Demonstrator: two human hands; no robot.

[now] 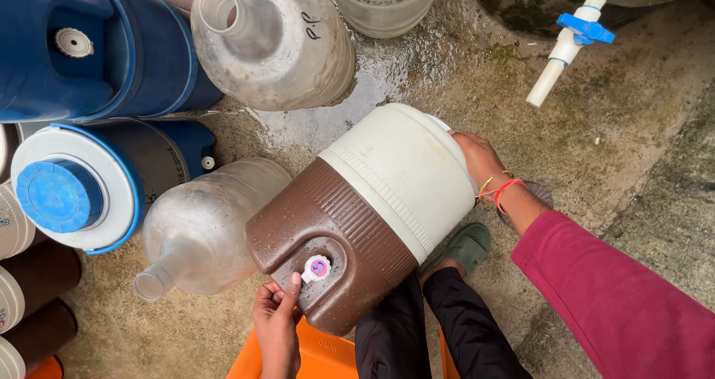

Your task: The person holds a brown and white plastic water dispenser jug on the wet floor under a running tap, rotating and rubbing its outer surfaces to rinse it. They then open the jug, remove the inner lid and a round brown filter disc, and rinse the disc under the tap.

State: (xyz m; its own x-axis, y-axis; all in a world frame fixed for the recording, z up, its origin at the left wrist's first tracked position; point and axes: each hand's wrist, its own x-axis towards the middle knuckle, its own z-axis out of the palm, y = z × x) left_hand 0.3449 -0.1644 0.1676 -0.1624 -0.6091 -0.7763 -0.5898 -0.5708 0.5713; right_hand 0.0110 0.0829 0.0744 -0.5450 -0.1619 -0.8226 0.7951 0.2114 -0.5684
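A brown and white insulated water cooler jug lies tilted on its side over the wet concrete ground. My left hand grips its brown base just beside the small white tap. At the jug's white top end, my right hand presses against the rim, with a red thread and a bangle on the wrist. My maroon sleeve runs to the lower right.
Clear plastic water bottles lie to the left and behind. Blue containers crowd the left. A white pipe with a blue valve juts at top right. An orange stool and my green sandal sit below.
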